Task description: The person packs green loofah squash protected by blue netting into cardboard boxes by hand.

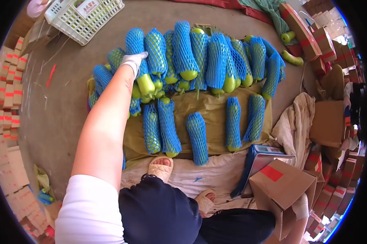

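My left hand [133, 62], in a white glove, is closed around a long green gourd [145, 84] in blue foam netting, at the left of the upper row. Similar netted gourds [185, 51] lie packed beside it. Nearer me, several more netted gourds [197, 138] rest apart on a brown cloth [216, 118]. At the lower right, my right hand [300, 207], also gloved, is against an open cardboard box [283, 183]; its fingers are hidden.
A blue-framed scale [269, 149] stands beside the box. A white crate [84, 20] is at the upper left. Stacked cartons [10, 85] line both sides. Two bare gourds [292, 58] lie at the upper right. My sandalled feet [160, 168] are on pale cloth.
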`<control>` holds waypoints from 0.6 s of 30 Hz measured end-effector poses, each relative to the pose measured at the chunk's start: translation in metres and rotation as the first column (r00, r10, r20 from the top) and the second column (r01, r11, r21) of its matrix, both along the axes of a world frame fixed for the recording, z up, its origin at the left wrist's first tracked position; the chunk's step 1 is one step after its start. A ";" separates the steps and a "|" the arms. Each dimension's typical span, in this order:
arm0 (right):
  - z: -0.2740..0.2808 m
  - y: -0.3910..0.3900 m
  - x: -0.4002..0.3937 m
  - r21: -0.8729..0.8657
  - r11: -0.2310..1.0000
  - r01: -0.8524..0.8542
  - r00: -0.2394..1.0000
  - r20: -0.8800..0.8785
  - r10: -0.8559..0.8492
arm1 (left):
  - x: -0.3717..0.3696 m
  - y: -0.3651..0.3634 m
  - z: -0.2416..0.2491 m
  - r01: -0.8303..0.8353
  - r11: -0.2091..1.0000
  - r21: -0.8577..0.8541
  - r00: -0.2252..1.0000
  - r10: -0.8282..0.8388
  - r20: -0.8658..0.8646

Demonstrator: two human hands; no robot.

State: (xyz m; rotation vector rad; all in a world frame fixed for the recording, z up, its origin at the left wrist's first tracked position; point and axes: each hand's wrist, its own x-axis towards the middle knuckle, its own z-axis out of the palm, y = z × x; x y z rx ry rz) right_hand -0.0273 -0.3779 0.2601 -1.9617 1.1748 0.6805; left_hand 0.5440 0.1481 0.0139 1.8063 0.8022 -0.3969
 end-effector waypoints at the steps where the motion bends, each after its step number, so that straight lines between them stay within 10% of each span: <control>1: 0.023 0.012 0.000 -0.082 0.996 -0.025 0.988 0.153 0.037 | -0.003 0.006 -0.001 0.033 0.999 -0.016 0.998 -0.032 0.048; 3: 0.067 0.023 -0.017 -0.384 0.923 -0.011 0.953 0.277 0.127 | -0.024 0.010 0.012 0.062 0.997 -0.038 0.993 -0.057 0.107; 7: 0.128 0.100 -0.009 -0.642 0.762 0.081 0.817 0.481 0.318 | -0.116 0.009 0.072 0.219 0.662 -0.716 0.933 0.072 0.352; 11: 0.089 0.193 0.046 -0.347 0.931 -0.109 0.755 0.581 0.305 | -0.204 -0.016 0.117 0.358 0.517 -0.777 0.915 -0.029 0.403; 12: 0.081 0.203 0.070 -0.487 0.756 -0.437 0.569 0.501 0.652 | -0.220 -0.026 0.130 0.387 0.487 -0.783 0.911 -0.071 0.406; 15: 0.068 0.242 0.115 -0.273 0.837 -0.473 0.647 0.537 0.541 | -0.255 -0.058 0.164 0.560 0.386 -0.734 0.829 -0.266 0.492; 18: 0.051 0.261 0.133 0.142 0.957 -0.251 0.474 0.880 -0.006 | -0.289 -0.097 0.236 0.852 0.014 -0.524 0.461 -0.496 0.736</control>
